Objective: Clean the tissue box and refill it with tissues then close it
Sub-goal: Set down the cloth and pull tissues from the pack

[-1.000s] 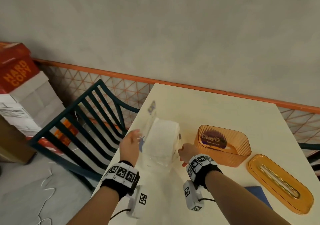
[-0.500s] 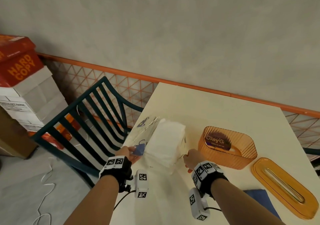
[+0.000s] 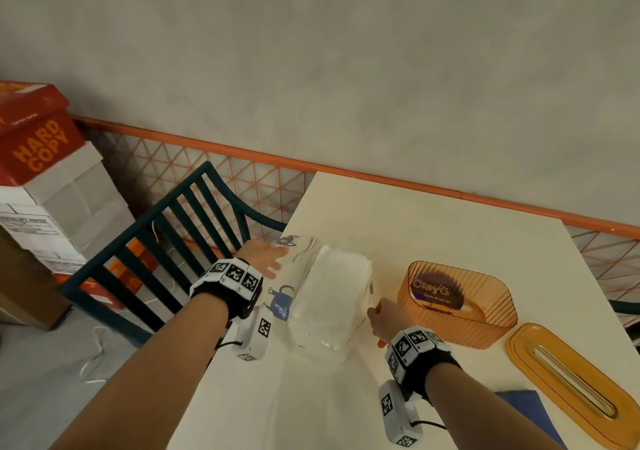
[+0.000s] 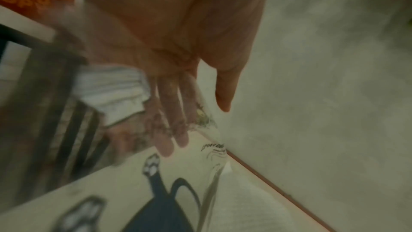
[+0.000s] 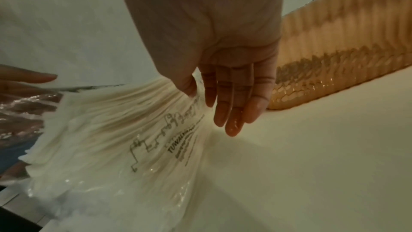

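Note:
A stack of white tissues (image 3: 329, 304) lies in a clear wrapper printed with cats (image 3: 282, 302) at the table's left edge. My left hand (image 3: 273, 259) rests flat on the wrapper's far left flap with straight fingers; in the left wrist view the fingers (image 4: 176, 121) show through the clear film (image 4: 156, 191). At the pack's right side, my right hand (image 3: 375, 311) pinches the wrapper between thumb and forefinger (image 5: 207, 101), over the printed film (image 5: 156, 140). The ribbed orange tissue box (image 3: 457, 304) stands open to the right. Its slotted lid (image 3: 568, 384) lies further right.
A blue cloth (image 3: 530, 411) lies on the white table (image 3: 415, 235) by my right forearm. A dark green slatted chair (image 3: 173, 241) stands against the table's left side. Paper cartons (image 3: 41, 172) are stacked on the floor at far left. An orange-railed mesh fence (image 3: 242, 186) runs behind.
My left hand let go of the wrapper's near left part, moved away from me and now lies flat on the far flap. The right hand stays at the pack's right side.

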A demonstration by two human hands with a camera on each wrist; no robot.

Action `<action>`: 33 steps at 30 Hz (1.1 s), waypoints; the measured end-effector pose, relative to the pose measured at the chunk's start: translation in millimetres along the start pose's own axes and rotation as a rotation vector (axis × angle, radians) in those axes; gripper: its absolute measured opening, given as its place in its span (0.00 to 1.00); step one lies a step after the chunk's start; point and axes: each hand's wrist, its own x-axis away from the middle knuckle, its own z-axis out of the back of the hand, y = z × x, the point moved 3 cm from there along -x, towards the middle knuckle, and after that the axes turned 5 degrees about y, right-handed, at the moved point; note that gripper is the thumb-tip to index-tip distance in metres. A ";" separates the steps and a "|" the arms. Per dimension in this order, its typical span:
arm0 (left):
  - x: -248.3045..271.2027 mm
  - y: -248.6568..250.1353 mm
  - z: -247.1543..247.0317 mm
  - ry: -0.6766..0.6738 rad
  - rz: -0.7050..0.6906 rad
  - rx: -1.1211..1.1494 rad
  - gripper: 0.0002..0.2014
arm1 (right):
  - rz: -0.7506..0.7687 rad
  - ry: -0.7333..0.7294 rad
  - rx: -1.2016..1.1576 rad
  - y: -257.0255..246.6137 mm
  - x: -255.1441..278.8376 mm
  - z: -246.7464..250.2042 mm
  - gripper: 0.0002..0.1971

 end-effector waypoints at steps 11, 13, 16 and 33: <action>-52.3 -20.1 -9.4 0.003 0.193 0.235 0.15 | -0.057 -0.028 -0.022 9.9 -2.4 -2.5 0.12; -56.6 -27.6 -11.0 0.004 0.208 0.277 0.16 | -0.067 -0.038 -0.026 8.3 -2.1 -2.1 0.10; -59.3 -28.9 -8.1 -0.010 0.224 0.294 0.20 | -0.052 -0.044 -0.017 5.2 -1.6 0.8 0.10; 86.2 37.8 -34.5 0.583 -0.903 -0.663 0.09 | 0.167 0.095 0.109 14.4 21.5 55.7 0.12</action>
